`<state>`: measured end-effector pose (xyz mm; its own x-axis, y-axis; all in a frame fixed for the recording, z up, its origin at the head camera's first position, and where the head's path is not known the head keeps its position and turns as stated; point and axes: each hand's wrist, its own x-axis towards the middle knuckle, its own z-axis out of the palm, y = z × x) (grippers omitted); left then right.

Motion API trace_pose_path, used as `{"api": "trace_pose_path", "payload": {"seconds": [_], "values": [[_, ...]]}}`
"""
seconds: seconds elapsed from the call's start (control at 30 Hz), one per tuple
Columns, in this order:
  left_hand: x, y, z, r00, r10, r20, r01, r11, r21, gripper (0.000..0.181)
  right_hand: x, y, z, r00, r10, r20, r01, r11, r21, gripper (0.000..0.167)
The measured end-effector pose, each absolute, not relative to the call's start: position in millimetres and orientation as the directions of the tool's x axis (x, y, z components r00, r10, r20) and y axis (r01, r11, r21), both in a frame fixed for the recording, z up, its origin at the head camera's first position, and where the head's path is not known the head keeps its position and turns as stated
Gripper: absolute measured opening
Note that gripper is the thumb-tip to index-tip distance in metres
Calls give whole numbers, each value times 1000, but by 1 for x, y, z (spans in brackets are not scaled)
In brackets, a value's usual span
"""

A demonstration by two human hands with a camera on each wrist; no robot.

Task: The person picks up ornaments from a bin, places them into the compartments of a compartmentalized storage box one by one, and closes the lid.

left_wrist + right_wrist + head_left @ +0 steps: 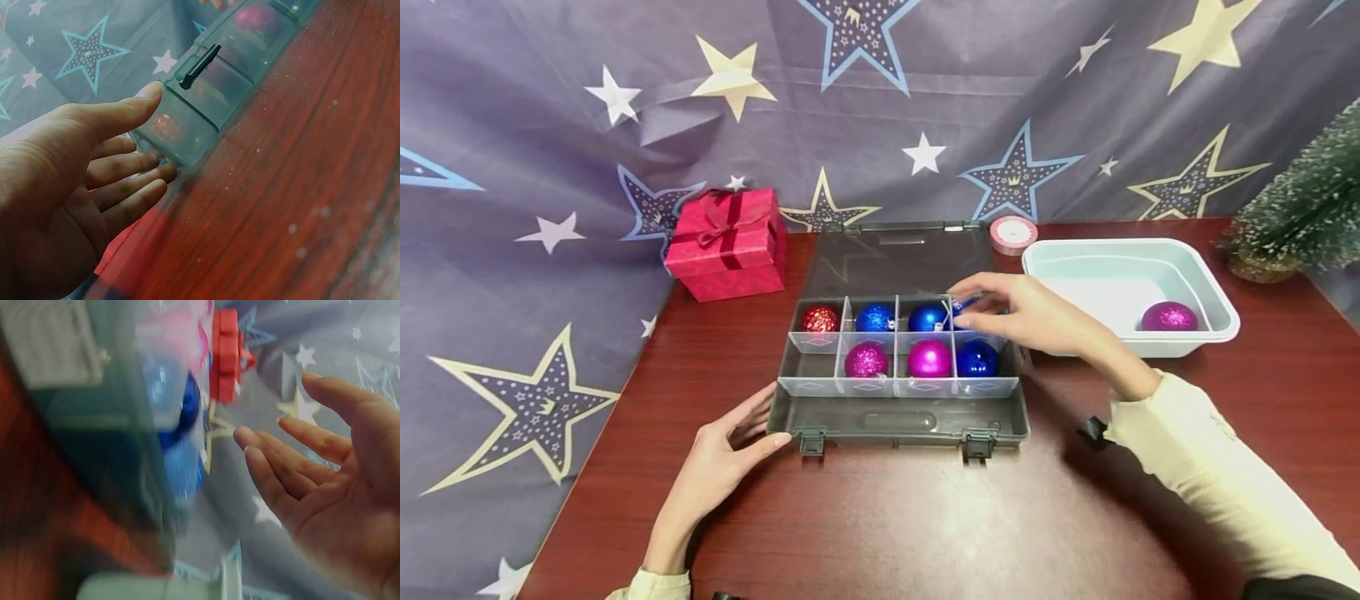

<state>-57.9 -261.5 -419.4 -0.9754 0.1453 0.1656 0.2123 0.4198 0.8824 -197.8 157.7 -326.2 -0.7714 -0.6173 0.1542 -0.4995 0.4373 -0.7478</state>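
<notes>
A grey plastic box (857,412) with its lid folded back holds several Christmas baubles in clear compartments. Along the back row are a red bauble (818,318), a glittery blue bauble (874,317) and a plain blue bauble (928,317). The front row has a glittery pink bauble (866,360), a magenta bauble (928,358) and a shiny dark blue bauble (977,359). Over the back right compartment, my right hand (1018,312) has its fingers apart, partly hiding another blue bauble (964,308). With relaxed fingers, my left hand (718,454) touches the box's front left corner.
A pale plastic basin (1228,325) with a purple bauble (1170,316) stands to the right. Behind the box lies a ribbon roll (1013,234). A red gift box (726,246) is at back left, a small frosted tree (1303,196) at far right. Star-printed cloth hangs behind.
</notes>
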Motion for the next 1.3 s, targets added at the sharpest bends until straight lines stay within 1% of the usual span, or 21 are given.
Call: {"api": "trace_pose_path", "payload": {"seconds": [0.23,0.33,0.63,0.73,0.9,1.13,1.3], "values": [[-58,-262,-420,-974,151,171,220,415,883,65,-192,208,-320,-844,-497,202,-474,516,-713,34],[-59,-263,-420,-972,154,175,225,413,883,65,-188,229,-317,-877,-442,188,-434,560,-706,35],[-59,-263,-422,-972,153,179,227,416,881,64,-182,278,-321,-940,-301,161,-318,602,-732,34],[-59,-263,-421,-971,154,181,230,414,881,64,-180,292,-321,-954,-275,122,-275,633,-724,35],[-59,-263,-421,-972,154,180,229,414,881,65,-178,312,-318,-972,-228,62,-213,731,-649,41],[-59,-263,-420,-974,149,170,217,413,884,65,-178,332,-319,-979,-193,57,-192,803,-565,45],[-58,-262,-421,-973,153,172,220,411,885,64,-181,343,-322,-984,-178,17,-160,834,-528,49]]}}
